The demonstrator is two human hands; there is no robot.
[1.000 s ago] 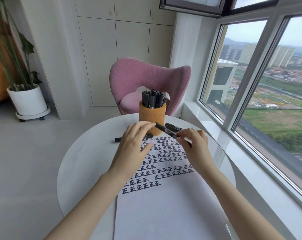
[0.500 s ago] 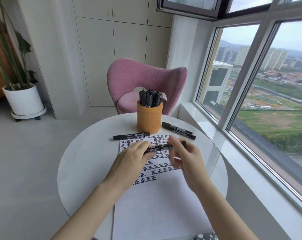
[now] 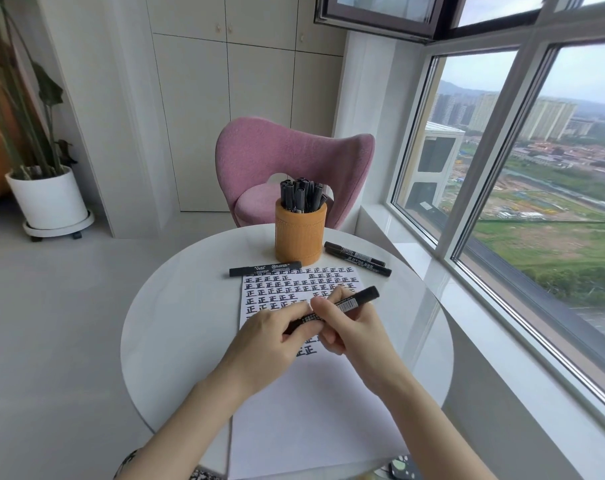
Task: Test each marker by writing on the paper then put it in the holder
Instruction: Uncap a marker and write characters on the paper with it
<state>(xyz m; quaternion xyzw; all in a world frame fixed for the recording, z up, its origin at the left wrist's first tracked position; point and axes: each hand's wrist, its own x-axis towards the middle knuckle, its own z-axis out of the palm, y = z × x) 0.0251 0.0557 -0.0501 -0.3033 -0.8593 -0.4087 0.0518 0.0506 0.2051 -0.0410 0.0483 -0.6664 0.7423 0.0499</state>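
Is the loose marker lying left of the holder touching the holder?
Apart. The head view shows the loose marker ending short of the holder, with a strip of white table between them.

The person has two bare forearms that come into the head view from the bottom edge. No sleeve covers them, and no watch, ring or bracelet is visible. The left hand [image 3: 269,344] and the right hand [image 3: 354,332] both are without gloves. The fingernails look short and unpainted. At the bottom edge, near the left elbow, a small piece of dark clothing [image 3: 197,474] with a light pattern is visible.
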